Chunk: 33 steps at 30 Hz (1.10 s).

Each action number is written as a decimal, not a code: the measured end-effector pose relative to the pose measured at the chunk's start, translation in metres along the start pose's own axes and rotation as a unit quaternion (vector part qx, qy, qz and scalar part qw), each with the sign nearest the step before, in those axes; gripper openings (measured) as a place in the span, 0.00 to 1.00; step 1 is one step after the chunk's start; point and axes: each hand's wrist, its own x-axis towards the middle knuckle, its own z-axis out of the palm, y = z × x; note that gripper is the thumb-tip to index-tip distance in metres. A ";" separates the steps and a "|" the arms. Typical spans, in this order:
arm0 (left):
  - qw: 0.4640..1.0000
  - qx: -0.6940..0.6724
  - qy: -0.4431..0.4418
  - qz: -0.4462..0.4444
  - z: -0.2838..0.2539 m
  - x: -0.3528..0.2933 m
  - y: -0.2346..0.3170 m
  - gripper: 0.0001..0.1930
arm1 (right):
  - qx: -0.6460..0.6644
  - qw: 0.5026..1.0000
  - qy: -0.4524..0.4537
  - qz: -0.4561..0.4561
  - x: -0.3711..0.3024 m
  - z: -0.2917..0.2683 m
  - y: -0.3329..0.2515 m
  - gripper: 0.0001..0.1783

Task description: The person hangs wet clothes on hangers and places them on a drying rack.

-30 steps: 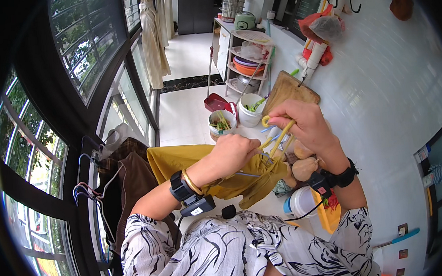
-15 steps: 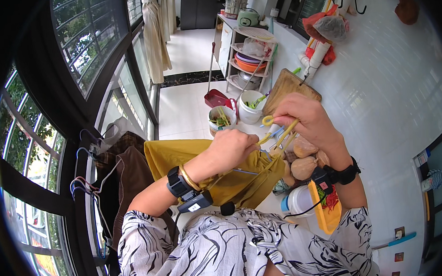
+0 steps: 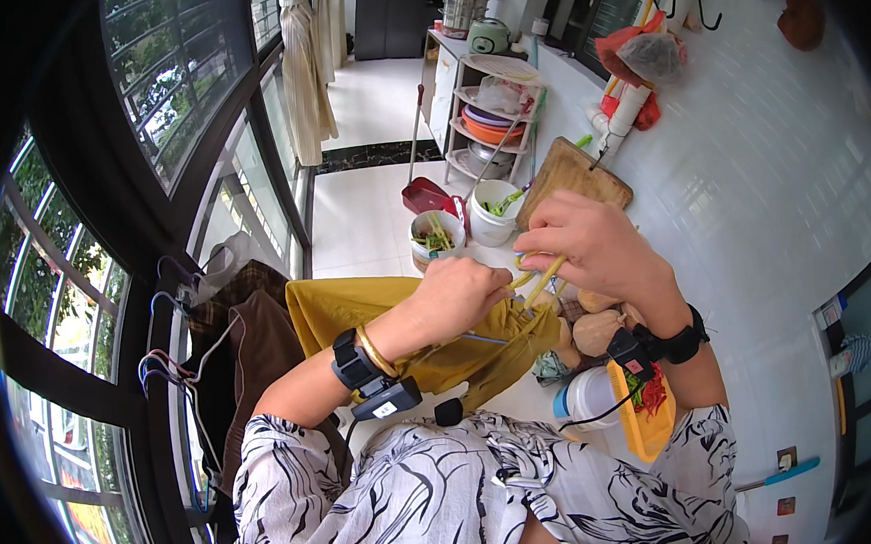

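A mustard-yellow garment (image 3: 344,311) hangs in front of me, spreading from the left toward the middle. My left hand (image 3: 457,298) is closed at its upper edge, with a yellow strap (image 3: 547,278) running from the fingertips toward the other hand. My right hand (image 3: 587,244) pinches that looped strap, just right of the left fingers and a little higher. A bit of thin light-blue hanger shows between the hands; most of it is hidden. Both wrists wear black bands with small devices.
Brown clothes (image 3: 267,350) and wire hangers (image 3: 170,370) hang at the left by the windows. Two white buckets (image 3: 493,228) with greens, a red dustpan (image 3: 426,196) and a cutting board (image 3: 578,181) lie beyond. Gourds (image 3: 596,332) and a yellow basket (image 3: 648,436) sit at the right.
My right hand has moved left, closer to my left hand. The strap loop that stuck out between them is smaller and partly behind the right fingers. The left hand has barely moved.
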 end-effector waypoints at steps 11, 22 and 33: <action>1.000 -0.008 0.004 -0.025 -0.004 -0.005 -0.012 0.06 | -0.001 0.998 -0.023 0.063 -0.004 -0.004 0.010 0.13; 0.954 -0.231 0.172 -0.078 -0.057 0.017 -0.015 0.09 | 0.350 0.914 0.088 0.186 -0.065 0.019 0.029 0.34; 0.966 -0.176 0.172 -0.077 -0.088 0.015 -0.022 0.10 | 0.316 0.878 0.176 0.314 -0.083 0.039 0.063 0.07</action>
